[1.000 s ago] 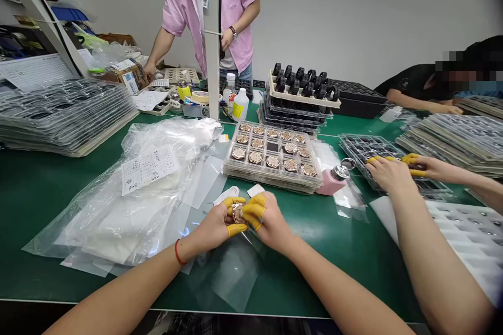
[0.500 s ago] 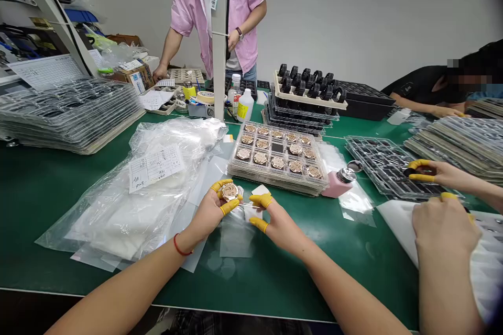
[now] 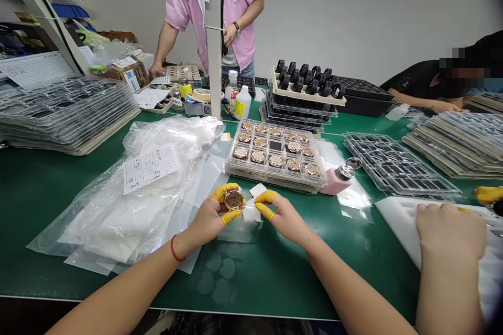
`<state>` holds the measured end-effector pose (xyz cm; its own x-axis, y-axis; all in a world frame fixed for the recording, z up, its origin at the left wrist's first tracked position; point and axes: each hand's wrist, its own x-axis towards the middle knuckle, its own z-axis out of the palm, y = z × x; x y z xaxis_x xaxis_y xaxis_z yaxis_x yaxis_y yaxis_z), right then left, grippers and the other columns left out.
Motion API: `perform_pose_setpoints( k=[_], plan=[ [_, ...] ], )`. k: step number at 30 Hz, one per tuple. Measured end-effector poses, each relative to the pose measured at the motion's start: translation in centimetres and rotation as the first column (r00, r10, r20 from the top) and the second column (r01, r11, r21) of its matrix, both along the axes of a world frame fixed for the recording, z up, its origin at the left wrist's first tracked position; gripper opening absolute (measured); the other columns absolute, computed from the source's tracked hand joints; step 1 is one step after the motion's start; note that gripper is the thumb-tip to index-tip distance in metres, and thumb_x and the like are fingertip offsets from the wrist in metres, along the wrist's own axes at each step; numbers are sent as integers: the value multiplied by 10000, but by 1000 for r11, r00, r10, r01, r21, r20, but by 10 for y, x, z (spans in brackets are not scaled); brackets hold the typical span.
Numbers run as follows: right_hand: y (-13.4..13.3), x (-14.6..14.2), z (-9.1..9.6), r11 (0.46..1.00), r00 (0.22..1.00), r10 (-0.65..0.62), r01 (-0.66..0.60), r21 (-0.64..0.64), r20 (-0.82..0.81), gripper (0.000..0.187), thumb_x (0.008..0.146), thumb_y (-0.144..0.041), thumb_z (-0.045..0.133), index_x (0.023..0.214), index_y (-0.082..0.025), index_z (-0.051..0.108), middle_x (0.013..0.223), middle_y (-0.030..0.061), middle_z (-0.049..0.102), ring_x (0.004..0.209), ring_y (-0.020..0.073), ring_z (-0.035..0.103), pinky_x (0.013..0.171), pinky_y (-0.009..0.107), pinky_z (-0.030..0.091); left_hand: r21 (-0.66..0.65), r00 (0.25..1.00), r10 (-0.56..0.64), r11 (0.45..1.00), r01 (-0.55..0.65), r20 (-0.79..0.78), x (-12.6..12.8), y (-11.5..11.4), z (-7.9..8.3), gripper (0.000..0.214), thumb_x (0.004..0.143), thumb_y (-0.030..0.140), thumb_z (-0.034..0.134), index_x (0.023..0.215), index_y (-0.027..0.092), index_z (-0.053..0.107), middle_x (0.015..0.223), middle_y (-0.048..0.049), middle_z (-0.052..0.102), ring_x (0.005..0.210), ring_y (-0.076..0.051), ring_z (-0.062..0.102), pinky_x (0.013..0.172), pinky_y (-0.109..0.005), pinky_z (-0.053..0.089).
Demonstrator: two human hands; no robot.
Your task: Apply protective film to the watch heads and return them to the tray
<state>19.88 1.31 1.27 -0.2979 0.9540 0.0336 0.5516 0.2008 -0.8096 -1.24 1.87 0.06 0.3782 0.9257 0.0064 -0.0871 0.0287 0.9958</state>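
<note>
Rose-gold watch case (image 3: 233, 200) pinched in L grip (image 3: 212, 215), R grip (image 3: 283, 214) spread nearby.

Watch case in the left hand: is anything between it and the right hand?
Nothing rises between them. The watch case, held in the left hand, and the right hand have only a small white square in the gap, lying low on clear film.

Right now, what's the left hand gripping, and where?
A rose-gold watch case, pinched at its rim between the thumb and fingers of the left hand.
</note>
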Motion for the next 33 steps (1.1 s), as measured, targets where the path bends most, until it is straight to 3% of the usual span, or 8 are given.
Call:
perform_pose_setpoints(
  k=[5, 7, 13, 17, 23, 33],
  plan=[
    [-2, -3, 4, 959, 947, 72, -152, 238, 313, 91, 833, -183, 516, 785, -196, 592, 915, 55, 613, 862, 190, 529, 776, 359, 426, 3, 992, -55, 998, 55, -115, 2, 1, -4, 551, 751, 264, 674, 1245, 211, 436, 1102, -66, 637, 988, -220, 640, 922, -379, 503],
    [-3, -5, 3, 936, 913, 102, -223, 273, 396, 115, 823, -143, 513, 746, -189, 586, 894, 62, 612, 857, 194, 526, 778, 366, 420, -32, 990, -77, 997, 74, -121, 2, 1, -6, 576, 751, 245, 668, 1268, 209, 416, 1086, -63, 640, 978, -217, 640, 911, -377, 508],
    [-3, -5, 0, 965, 948, 86, -156, 211, 307, 80, 790, -150, 580, 852, -200, 587, 959, 58, 613, 920, 201, 531, 811, 373, 437, -48, 989, -102, 994, 97, -109, 2, 2, -8, 555, 757, 238, 656, 1261, 217, 423, 1070, -60, 641, 965, -211, 641, 899, -375, 509],
    [-4, -6, -1, 953, 941, 124, -202, 227, 316, 78, 801, -132, 555, 777, -201, 581, 915, 56, 614, 901, 197, 539, 799, 370, 442, -89, 992, -97, 992, 90, -79, 2, 3, -9, 593, 733, 231, 678, 1265, 207, 417, 1075, -70, 637, 966, -222, 642, 892, -387, 510],
    [-3, -3, -4, 979, 959, 52, -104, 177, 278, 61, 817, -182, 553, 868, -206, 576, 952, 59, 613, 928, 203, 535, 817, 382, 444, -93, 990, -127, 988, 120, -67, 1, 2, -7, 580, 738, 210, 665, 1262, 215, 416, 1071, -58, 628, 966, -210, 640, 904, -375, 503],
    [-7, -5, 5, 979, 968, 130, -160, 129, 214, 54, 800, -157, 530, 779, -201, 552, 868, 44, 605, 862, 188, 529, 784, 360, 443, -75, 983, -81, 995, 69, -167, 1, 4, -15, 589, 735, 246, 665, 1269, 219, 419, 1042, -61, 630, 909, -220, 643, 835, -374, 527]
  ],
)
